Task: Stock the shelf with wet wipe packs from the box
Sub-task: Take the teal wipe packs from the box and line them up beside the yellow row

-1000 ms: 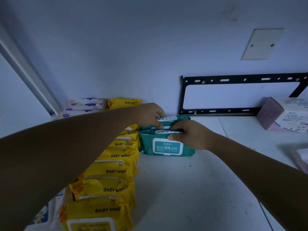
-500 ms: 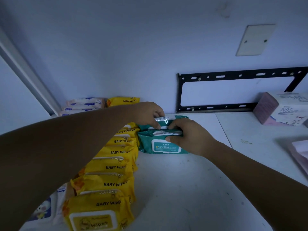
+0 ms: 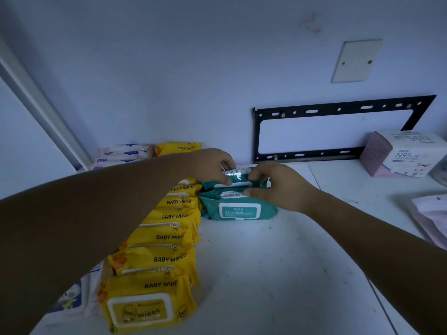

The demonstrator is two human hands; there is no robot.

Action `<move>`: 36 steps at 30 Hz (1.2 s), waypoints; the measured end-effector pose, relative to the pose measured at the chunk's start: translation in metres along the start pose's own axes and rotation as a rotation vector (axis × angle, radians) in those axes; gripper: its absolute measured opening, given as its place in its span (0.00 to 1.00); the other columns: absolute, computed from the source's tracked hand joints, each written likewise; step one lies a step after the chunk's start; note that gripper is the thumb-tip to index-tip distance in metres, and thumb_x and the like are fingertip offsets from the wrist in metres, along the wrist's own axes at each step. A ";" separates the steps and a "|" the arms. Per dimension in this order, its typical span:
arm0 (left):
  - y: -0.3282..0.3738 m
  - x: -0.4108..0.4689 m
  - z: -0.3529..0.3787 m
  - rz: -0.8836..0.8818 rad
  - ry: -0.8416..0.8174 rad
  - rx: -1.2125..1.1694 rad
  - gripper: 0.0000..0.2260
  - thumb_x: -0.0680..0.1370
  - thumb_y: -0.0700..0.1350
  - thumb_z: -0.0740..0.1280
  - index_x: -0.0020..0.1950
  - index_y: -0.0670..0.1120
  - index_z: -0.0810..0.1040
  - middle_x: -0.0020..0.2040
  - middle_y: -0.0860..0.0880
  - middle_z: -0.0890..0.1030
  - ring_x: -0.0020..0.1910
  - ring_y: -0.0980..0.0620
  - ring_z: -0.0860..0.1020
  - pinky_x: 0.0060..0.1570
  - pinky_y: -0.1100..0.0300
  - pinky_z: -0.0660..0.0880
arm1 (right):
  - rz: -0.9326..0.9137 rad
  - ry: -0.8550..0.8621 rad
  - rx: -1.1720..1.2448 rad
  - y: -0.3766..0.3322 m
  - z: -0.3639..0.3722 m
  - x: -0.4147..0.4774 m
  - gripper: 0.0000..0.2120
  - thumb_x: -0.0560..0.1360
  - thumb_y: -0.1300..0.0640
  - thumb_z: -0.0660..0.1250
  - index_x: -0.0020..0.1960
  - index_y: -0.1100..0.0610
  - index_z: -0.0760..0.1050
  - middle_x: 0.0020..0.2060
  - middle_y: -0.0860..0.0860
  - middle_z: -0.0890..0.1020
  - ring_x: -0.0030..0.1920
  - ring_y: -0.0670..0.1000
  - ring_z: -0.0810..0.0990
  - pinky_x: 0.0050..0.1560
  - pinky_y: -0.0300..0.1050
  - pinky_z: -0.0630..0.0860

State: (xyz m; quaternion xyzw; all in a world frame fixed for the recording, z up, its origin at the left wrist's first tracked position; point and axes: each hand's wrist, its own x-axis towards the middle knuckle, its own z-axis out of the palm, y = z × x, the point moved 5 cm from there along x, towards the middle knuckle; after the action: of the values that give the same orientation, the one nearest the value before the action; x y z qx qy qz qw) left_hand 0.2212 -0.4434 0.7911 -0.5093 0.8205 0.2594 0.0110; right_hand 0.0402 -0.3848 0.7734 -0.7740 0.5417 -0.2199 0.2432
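Two teal wet wipe packs stand one behind the other on the white shelf [image 3: 266, 274], near the back wall. The front teal pack [image 3: 238, 209] shows a white lid label. My left hand [image 3: 212, 165] and my right hand [image 3: 278, 184] both pinch the top of the rear teal pack [image 3: 238, 176]; my right thumb also touches the front pack's top edge. A row of several yellow baby wipes packs [image 3: 167, 238] runs from the front edge to the back, just left of the teal packs. The box is not in view.
White-and-blue wipe packs [image 3: 123, 153] are stacked at the back left corner. A black metal bracket [image 3: 338, 131] is fixed on the wall. An N95 mask box [image 3: 406, 153] sits at the right, pinkish packets [image 3: 430, 218] in front of it.
Both hands slid slightly back, from the front teal pack's top to the rear pack. The teal packs sit a little tighter toward the wall.
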 end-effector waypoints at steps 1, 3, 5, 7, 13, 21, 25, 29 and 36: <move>0.000 -0.001 0.000 0.001 0.010 -0.009 0.19 0.74 0.49 0.75 0.64 0.49 0.78 0.62 0.52 0.81 0.58 0.54 0.79 0.60 0.57 0.76 | 0.011 -0.003 0.031 0.001 -0.001 0.001 0.16 0.71 0.44 0.76 0.54 0.50 0.79 0.48 0.44 0.81 0.48 0.44 0.79 0.47 0.38 0.74; 0.001 -0.004 -0.002 0.011 0.053 -0.028 0.18 0.75 0.49 0.75 0.63 0.49 0.79 0.61 0.53 0.81 0.59 0.54 0.79 0.58 0.60 0.75 | 0.042 -0.008 0.104 0.004 -0.004 0.002 0.11 0.72 0.45 0.76 0.50 0.50 0.80 0.45 0.43 0.83 0.45 0.43 0.80 0.46 0.37 0.74; 0.003 -0.009 -0.006 0.029 0.106 -0.051 0.17 0.75 0.51 0.74 0.63 0.50 0.79 0.61 0.53 0.81 0.60 0.55 0.78 0.52 0.65 0.73 | 0.070 0.015 0.133 0.006 -0.010 0.000 0.09 0.73 0.47 0.75 0.47 0.51 0.81 0.44 0.44 0.84 0.45 0.43 0.82 0.47 0.40 0.77; 0.006 -0.017 -0.010 0.045 0.149 -0.057 0.16 0.76 0.52 0.74 0.62 0.51 0.80 0.61 0.54 0.81 0.60 0.55 0.77 0.48 0.68 0.71 | 0.107 0.057 0.151 0.006 -0.018 -0.006 0.10 0.74 0.47 0.74 0.46 0.53 0.81 0.43 0.45 0.85 0.46 0.45 0.83 0.47 0.40 0.78; 0.028 -0.052 -0.017 0.116 0.215 -0.080 0.14 0.76 0.51 0.73 0.61 0.49 0.81 0.57 0.54 0.82 0.56 0.57 0.79 0.44 0.73 0.69 | 0.213 0.168 0.140 0.002 -0.033 -0.044 0.12 0.76 0.43 0.71 0.46 0.52 0.82 0.43 0.44 0.86 0.47 0.46 0.83 0.48 0.44 0.79; 0.072 -0.122 0.017 0.243 0.110 -0.218 0.11 0.75 0.48 0.76 0.56 0.50 0.84 0.49 0.55 0.85 0.51 0.59 0.83 0.57 0.63 0.77 | 0.359 0.263 0.216 -0.037 -0.017 -0.152 0.11 0.75 0.45 0.72 0.49 0.52 0.83 0.45 0.47 0.86 0.47 0.53 0.84 0.39 0.43 0.78; 0.100 -0.164 0.045 0.336 0.064 -0.151 0.11 0.75 0.51 0.75 0.56 0.52 0.84 0.50 0.54 0.85 0.51 0.57 0.83 0.61 0.55 0.78 | 0.433 0.280 0.190 -0.059 -0.009 -0.230 0.10 0.74 0.45 0.72 0.48 0.51 0.83 0.44 0.48 0.86 0.45 0.52 0.84 0.42 0.44 0.79; 0.135 -0.200 0.081 0.433 -0.014 -0.143 0.09 0.74 0.53 0.75 0.53 0.54 0.83 0.49 0.55 0.85 0.50 0.58 0.83 0.59 0.52 0.80 | 0.507 0.231 0.162 -0.069 0.000 -0.300 0.09 0.74 0.46 0.72 0.48 0.51 0.83 0.42 0.49 0.87 0.42 0.49 0.83 0.51 0.50 0.80; 0.187 -0.251 0.142 0.511 -0.128 -0.094 0.10 0.75 0.53 0.75 0.55 0.54 0.84 0.49 0.55 0.85 0.50 0.56 0.83 0.54 0.57 0.79 | 0.588 0.178 0.100 -0.067 0.012 -0.387 0.09 0.75 0.46 0.71 0.47 0.51 0.83 0.41 0.49 0.87 0.42 0.47 0.84 0.45 0.43 0.78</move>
State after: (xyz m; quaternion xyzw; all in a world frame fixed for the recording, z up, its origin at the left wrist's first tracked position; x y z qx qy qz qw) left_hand 0.1495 -0.1085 0.8167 -0.2681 0.9072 0.3231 -0.0266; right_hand -0.0265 0.0022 0.7755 -0.5491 0.7500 -0.2334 0.2855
